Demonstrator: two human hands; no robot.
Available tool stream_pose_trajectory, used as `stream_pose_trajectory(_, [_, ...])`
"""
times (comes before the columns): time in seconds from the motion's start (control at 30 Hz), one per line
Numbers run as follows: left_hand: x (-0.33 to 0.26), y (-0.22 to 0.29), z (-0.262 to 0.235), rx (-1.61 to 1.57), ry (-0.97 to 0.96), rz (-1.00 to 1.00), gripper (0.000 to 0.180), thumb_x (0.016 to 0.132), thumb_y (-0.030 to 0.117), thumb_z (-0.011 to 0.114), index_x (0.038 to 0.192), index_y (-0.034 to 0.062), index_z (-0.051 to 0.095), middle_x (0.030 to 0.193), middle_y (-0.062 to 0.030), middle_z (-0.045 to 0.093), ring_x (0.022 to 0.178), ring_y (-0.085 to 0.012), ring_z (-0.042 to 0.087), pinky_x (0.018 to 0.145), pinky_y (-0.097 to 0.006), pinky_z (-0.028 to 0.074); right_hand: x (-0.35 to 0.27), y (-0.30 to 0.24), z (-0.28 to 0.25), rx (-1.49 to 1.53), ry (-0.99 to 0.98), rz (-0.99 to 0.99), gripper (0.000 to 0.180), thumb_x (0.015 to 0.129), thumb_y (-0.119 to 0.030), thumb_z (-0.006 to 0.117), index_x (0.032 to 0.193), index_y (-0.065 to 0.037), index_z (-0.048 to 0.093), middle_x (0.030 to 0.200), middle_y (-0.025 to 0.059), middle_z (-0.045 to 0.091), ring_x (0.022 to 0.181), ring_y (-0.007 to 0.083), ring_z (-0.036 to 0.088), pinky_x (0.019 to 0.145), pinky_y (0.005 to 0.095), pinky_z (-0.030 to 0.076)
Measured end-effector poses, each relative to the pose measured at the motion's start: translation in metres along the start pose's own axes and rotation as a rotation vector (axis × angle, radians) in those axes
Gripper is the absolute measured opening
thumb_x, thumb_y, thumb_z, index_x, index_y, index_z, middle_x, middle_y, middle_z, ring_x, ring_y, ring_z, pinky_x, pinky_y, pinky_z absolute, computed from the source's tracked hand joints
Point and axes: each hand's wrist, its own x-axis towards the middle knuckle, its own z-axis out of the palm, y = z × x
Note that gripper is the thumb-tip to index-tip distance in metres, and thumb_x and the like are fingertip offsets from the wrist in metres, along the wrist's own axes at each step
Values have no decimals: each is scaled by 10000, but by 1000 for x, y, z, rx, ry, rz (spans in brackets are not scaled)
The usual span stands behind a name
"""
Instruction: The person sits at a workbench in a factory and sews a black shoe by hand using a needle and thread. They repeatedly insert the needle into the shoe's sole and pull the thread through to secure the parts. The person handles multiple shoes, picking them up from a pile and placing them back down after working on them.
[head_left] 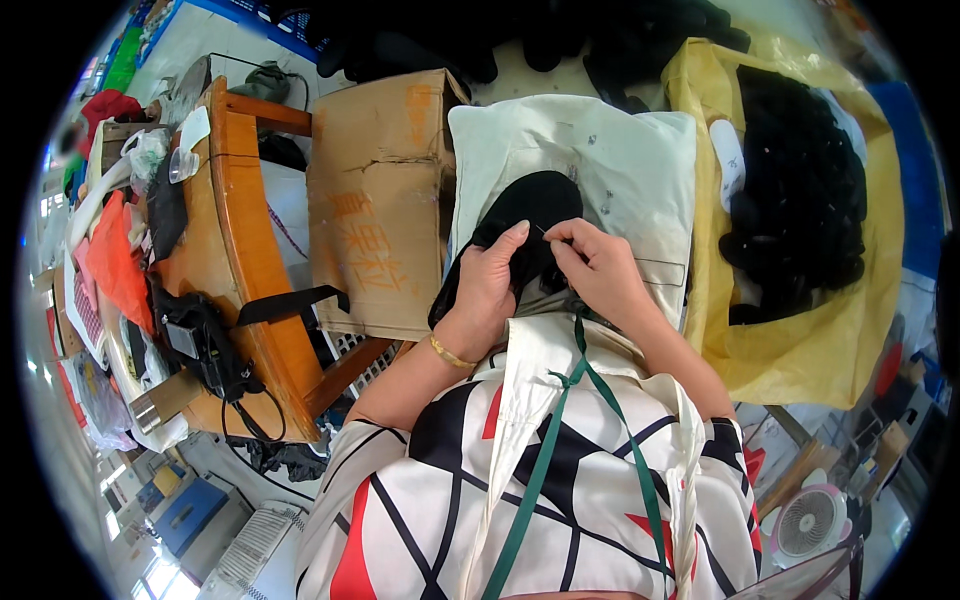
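Note:
In the head view, a black cloth shoe (pixel 545 196) is held in front of me above a pale, cushion-like cloth surface (pixel 640 160). My left hand (pixel 486 274) is closed around the shoe's near left side, its thumb pressed on top. From the right, my right hand (pixel 604 264) meets the shoe with thumb and forefinger pinched together. A thin, shiny needle (pixel 541 230) sticks out of that pinch toward the left thumb. The shoe's near end is partly hidden by my hands.
A cardboard box (pixel 380 210) stands left of the pale surface, beside a wooden chair (pixel 240 250) with a black strap. At right, a yellow bag (pixel 800 365) holds several black shoes (pixel 795 200). More black items (pixel 430 40) lie along the far edge. A fan (pixel 810 520) is at lower right.

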Motion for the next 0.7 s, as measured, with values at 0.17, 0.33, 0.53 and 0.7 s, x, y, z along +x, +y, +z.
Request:
stream_pose_trajectory(0.17, [-3,2,2,-7,-22,-28,272,871,111,729,1099,-22,661,1037,-81,698,922,-166,661,852,-301,522,1,0,1,-1,1,-10,144,898,-92,618,1017,-19,653,662,77,590,557,128,488,552,292,421])
stream_pose_trajectory(0.33, [-4,6,3,-6,-33,-50,256,887,101,709,1115,-7,662,1046,-74,699,931,-164,663,851,-302,523,3,0,-2,-9,-25,21,147,895,-86,614,1016,-14,653,655,78,585,557,128,486,556,290,426])
stream_pose_trajectory(0.53, [-4,6,4,-11,-64,-38,262,893,105,703,1129,-1,659,1060,-74,699,938,-168,667,853,-306,529,4,-1,-2,-6,-19,-36,146,888,-82,616,1009,-9,653,656,73,587,564,122,487,556,293,428])
stream_pose_trajectory(0.7, [-5,2,1,-12,-74,-45,270,896,105,701,1140,0,653,1069,-76,699,941,-174,668,849,-313,534,10,1,-6,49,-109,66,115,918,-82,603,991,-5,648,681,-9,566,605,49,485,547,236,410])
